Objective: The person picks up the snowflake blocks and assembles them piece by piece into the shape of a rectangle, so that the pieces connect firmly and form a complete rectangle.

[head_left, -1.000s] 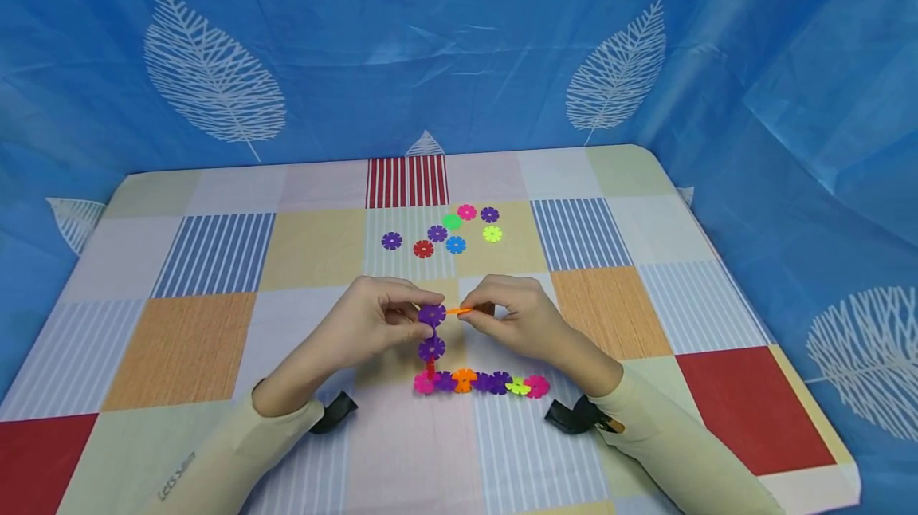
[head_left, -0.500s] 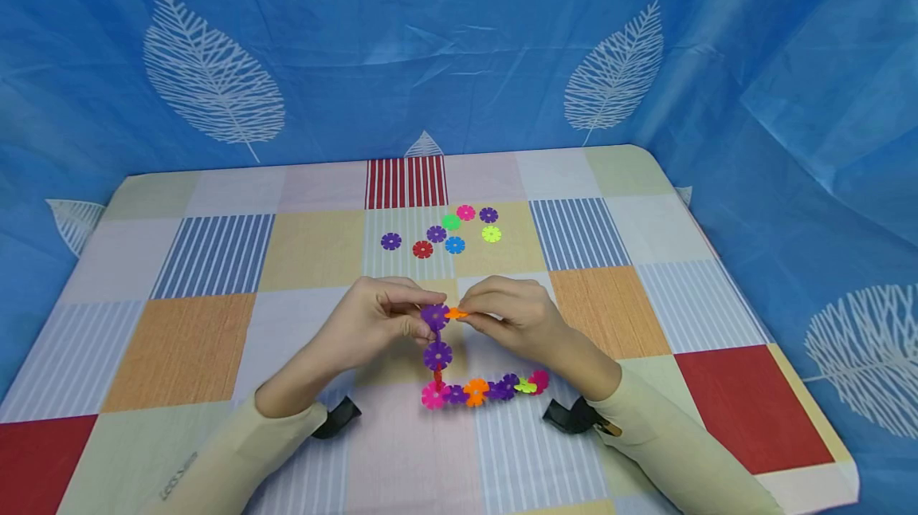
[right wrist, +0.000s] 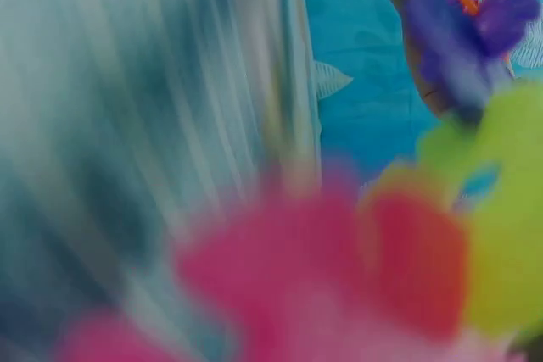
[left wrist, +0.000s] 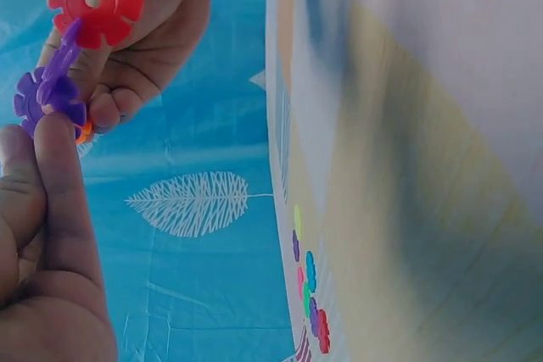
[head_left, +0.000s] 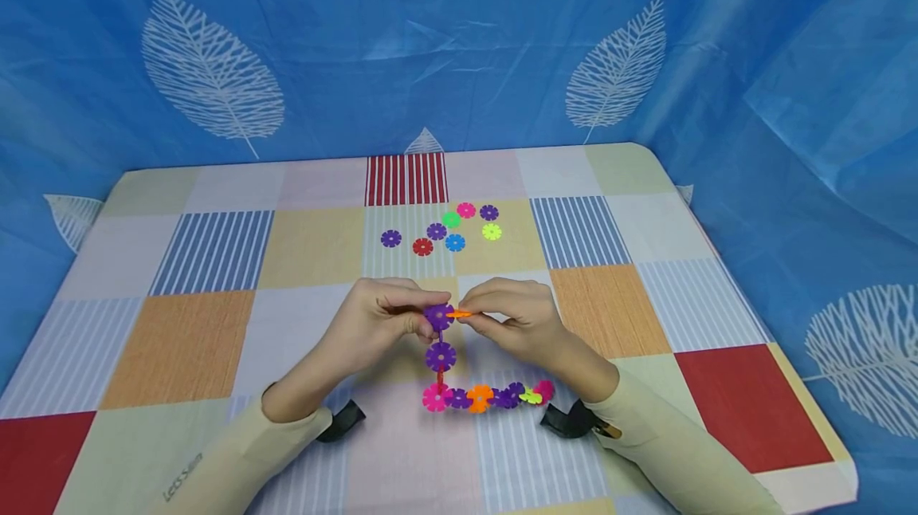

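Note:
An L-shaped chain of interlocking plastic flower discs hangs from my left hand (head_left: pixel 380 316), which pinches the purple disc (head_left: pixel 439 317) at its top. Below that come another purple disc (head_left: pixel 441 356), a red one seen edge-on and a pink corner disc (head_left: pixel 436 398). From the corner a row runs right through an orange disc (head_left: pixel 480 399) and a yellow-green one to a pink end disc. My right hand (head_left: pixel 519 316) pinches an orange disc (head_left: pixel 459 313), edge-on, right at the top purple disc's rim. In the right wrist view the pink and yellow-green discs blur close to the lens.
Several loose flower discs lie farther back on the patchwork tablecloth, among them a red disc (head_left: pixel 423 247), a blue disc (head_left: pixel 455 242) and a yellow-green disc (head_left: pixel 491 232). A blue curtain (head_left: pixel 430 45) with white leaf prints stands behind and at the sides.
The hanging chain has shifted slightly right and toward me, its lower row swinging a little. The orange disc tilted flatter, then came back nearly edge-on. Both hands keep their grips.

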`<state>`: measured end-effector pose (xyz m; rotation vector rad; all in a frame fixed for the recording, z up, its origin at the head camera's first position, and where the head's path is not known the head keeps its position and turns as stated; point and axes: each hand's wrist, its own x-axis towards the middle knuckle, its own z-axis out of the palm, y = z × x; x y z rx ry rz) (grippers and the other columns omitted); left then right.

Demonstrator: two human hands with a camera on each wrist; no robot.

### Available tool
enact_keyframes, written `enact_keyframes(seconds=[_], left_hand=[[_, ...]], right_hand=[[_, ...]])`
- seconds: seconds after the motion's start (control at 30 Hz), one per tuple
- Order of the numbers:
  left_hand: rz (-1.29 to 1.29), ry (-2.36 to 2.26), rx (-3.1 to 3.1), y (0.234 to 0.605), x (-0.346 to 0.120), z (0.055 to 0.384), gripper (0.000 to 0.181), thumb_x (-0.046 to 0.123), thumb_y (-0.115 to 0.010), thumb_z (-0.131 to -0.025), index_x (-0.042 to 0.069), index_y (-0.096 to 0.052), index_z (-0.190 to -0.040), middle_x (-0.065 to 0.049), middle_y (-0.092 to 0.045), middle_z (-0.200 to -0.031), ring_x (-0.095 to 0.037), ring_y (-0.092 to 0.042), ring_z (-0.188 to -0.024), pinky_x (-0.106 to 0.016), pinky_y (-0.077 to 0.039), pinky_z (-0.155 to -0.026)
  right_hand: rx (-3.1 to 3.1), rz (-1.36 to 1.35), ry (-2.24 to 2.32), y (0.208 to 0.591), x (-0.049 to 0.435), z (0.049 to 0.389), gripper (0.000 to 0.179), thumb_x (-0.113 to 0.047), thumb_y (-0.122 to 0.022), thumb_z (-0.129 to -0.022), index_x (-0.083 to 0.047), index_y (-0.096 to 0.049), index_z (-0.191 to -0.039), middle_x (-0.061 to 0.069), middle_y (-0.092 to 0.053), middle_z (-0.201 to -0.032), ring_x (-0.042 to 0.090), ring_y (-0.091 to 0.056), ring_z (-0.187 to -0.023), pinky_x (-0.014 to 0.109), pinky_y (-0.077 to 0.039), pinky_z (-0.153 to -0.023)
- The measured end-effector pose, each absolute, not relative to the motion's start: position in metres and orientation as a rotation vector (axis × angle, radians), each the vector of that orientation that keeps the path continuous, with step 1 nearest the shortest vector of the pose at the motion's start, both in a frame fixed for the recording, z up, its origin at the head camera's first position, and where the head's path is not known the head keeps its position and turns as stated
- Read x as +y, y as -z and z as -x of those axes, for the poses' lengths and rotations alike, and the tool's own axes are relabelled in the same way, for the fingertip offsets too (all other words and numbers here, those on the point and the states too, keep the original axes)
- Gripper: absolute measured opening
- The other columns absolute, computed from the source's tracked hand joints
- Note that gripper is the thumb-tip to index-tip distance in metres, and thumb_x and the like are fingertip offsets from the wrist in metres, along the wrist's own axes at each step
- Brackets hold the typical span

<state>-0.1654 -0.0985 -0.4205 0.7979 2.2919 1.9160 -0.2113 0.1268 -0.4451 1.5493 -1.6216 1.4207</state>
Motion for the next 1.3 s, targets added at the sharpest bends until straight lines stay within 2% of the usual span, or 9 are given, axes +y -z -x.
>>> enact_keyframes(seconds=[0.23, 0.37, 0.63, 0.77, 0.9, 1.13, 1.3], left_hand=[[-0.824, -1.776, 2.372, 0.417, -0.101, 0.168, 0.038, 0.002, -0.078, -0.078, 0.006, -0.072, -0.115, 0.000, -0.072, -0.099, -0.014, -0.067, -0.079, -0.030, -0.058, -0.068], [-0.863, -1.626, 2.458, 0.415, -0.103, 0.169, 0.044, -0.001, -0.081, -0.077, 0.007, -0.070, -0.119, 0.000, -0.071, -0.106, -0.008, -0.067, -0.080, -0.028, -0.058, -0.071], [-1.004, -1.516, 2.548, 0.413, -0.105, 0.171, 0.038, -0.003, -0.080, -0.073, 0.008, -0.072, -0.109, 0.007, -0.070, -0.095, -0.005, -0.065, -0.078, -0.031, -0.058, -0.069], [-1.013, -1.456, 2.571, 0.413, -0.109, 0.172, 0.037, -0.002, -0.079, -0.072, 0.008, -0.072, -0.107, 0.008, -0.070, -0.093, -0.003, -0.064, -0.077, -0.032, -0.058, -0.069], [-0.979, -1.426, 2.566, 0.413, -0.113, 0.174, 0.037, 0.000, -0.079, -0.074, 0.007, -0.071, -0.109, 0.006, -0.070, -0.095, -0.004, -0.065, -0.078, -0.032, -0.058, -0.070], [-0.952, -1.398, 2.531, 0.414, -0.116, 0.176, 0.037, 0.000, -0.078, -0.074, 0.005, -0.071, -0.110, 0.007, -0.070, -0.095, -0.005, -0.065, -0.078, -0.030, -0.058, -0.071], [-0.943, -1.390, 2.522, 0.412, -0.119, 0.177, 0.037, -0.001, -0.077, -0.074, 0.007, -0.071, -0.110, 0.008, -0.069, -0.093, -0.005, -0.065, -0.077, -0.031, -0.058, -0.071]], right_hand=[[-1.703, -1.512, -1.416, 0.448, 0.127, 0.214, 0.010, -0.009, -0.069, -0.091, 0.001, -0.071, -0.088, 0.011, -0.071, -0.084, 0.021, -0.069, -0.076, 0.027, -0.057, -0.070], [-1.725, -1.502, -1.455, 0.452, 0.128, 0.216, 0.008, -0.008, -0.070, -0.090, 0.001, -0.071, -0.089, 0.010, -0.071, -0.085, 0.020, -0.068, -0.076, 0.025, -0.056, -0.068], [-1.788, -1.546, -1.462, 0.450, 0.129, 0.214, 0.010, -0.010, -0.070, -0.090, 0.000, -0.071, -0.092, 0.010, -0.071, -0.088, 0.020, -0.068, -0.080, 0.026, -0.057, -0.071], [-1.925, -1.589, -1.454, 0.446, 0.134, 0.218, 0.017, -0.006, -0.077, -0.083, -0.003, -0.071, -0.098, 0.007, -0.071, -0.093, 0.017, -0.067, -0.083, 0.026, -0.056, -0.074], [-2.113, -1.581, -1.411, 0.442, 0.145, 0.231, 0.026, -0.001, -0.079, -0.079, -0.007, -0.070, -0.102, 0.004, -0.069, -0.097, 0.014, -0.065, -0.084, 0.027, -0.055, -0.074], [-2.611, -1.255, -1.098, 0.441, 0.149, 0.271, 0.016, -0.012, -0.070, -0.090, -0.006, -0.071, -0.105, 0.006, -0.070, -0.099, 0.014, -0.063, -0.087, 0.029, -0.054, -0.075], [-2.806, -1.237, -0.828, 0.445, 0.136, 0.300, 0.019, -0.012, -0.068, -0.091, -0.004, -0.071, -0.108, 0.005, -0.069, -0.103, 0.019, -0.063, -0.092, 0.032, -0.052, -0.082]])
